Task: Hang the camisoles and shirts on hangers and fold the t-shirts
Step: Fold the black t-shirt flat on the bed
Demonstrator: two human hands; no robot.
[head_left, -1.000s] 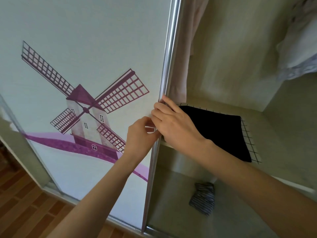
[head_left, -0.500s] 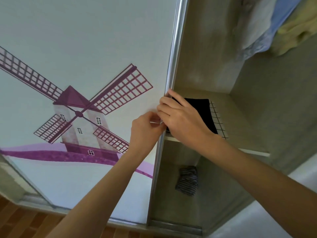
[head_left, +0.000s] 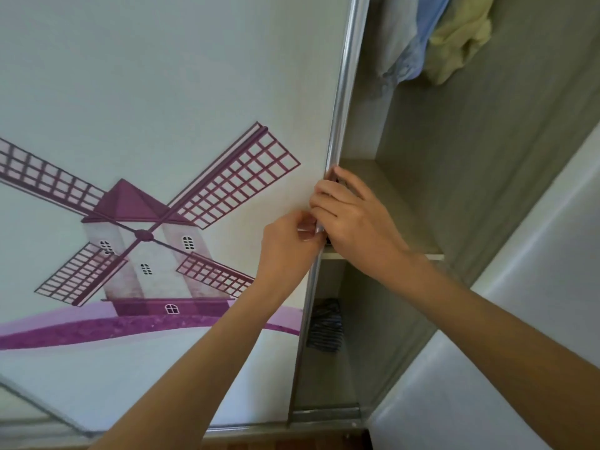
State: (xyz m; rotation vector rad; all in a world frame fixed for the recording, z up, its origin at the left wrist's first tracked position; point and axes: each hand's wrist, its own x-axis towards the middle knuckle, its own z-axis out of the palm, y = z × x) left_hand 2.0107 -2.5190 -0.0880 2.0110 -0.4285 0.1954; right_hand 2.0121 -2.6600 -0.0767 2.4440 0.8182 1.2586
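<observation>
Sliding the wardrobe door further shut, we curl both hands' fingers round its metal edge; folded clothes now hidden, storing finished.

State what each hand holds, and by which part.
Both hands grip the sliding wardrobe door at its metal edge strip: left hand from the front, right hand from inside.

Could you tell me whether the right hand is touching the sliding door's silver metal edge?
Touching: the head view shows the right hand's fingers curled around the silver metal edge.

Soft, even daylight, dimmer inside the wardrobe; wide-angle bending at the edges, and perhaps slight motion blur
</observation>
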